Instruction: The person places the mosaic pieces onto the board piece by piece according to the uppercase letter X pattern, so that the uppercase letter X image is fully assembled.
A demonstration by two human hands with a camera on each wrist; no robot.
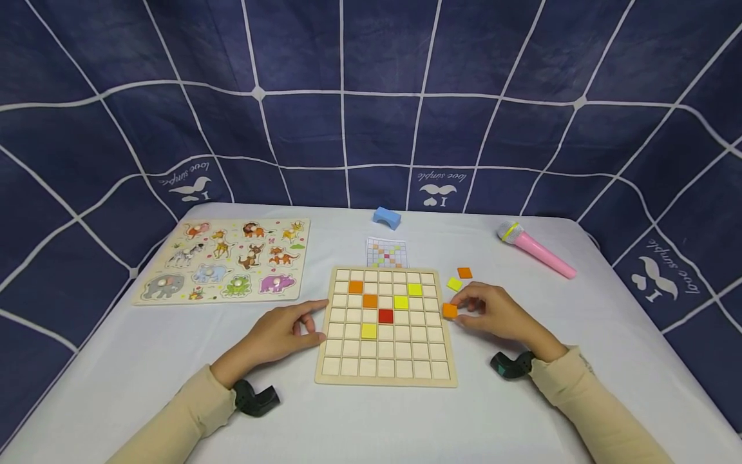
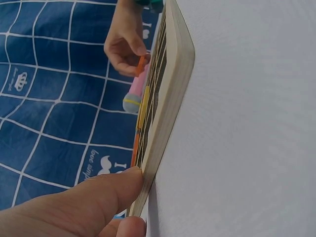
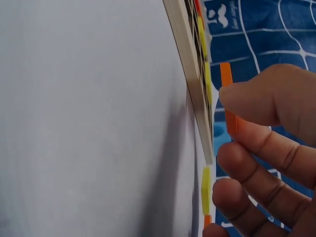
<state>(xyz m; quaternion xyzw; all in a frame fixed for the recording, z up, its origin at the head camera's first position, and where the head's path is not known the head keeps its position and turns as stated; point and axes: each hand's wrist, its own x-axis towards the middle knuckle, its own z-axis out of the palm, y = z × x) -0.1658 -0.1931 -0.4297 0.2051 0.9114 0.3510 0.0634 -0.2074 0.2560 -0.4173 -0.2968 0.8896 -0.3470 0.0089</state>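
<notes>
A square wooden grid board (image 1: 351, 367) lies in the middle of the white table, with several orange, yellow and red tiles set in its cells. My left hand (image 1: 282, 330) touches the board's left edge with thumb and index fingertip, spread apart along it. Just off the board's right edge, my right hand (image 1: 493, 309) pinches an orange square tile (image 3: 226, 74) between thumb and index finger. That tile is held on edge in the right wrist view. Beyond this hand lie a loose yellow tile (image 1: 455, 284) and another orange tile (image 1: 465, 273).
Behind the board is a printed pattern card (image 1: 387, 250), partly covered by it. A blue arch block (image 1: 386, 218) stands farther back. An animal puzzle board (image 1: 217, 298) occupies the left side, and a pink toy microphone (image 1: 542, 253) the right. Dark grid-patterned cloth surrounds the table.
</notes>
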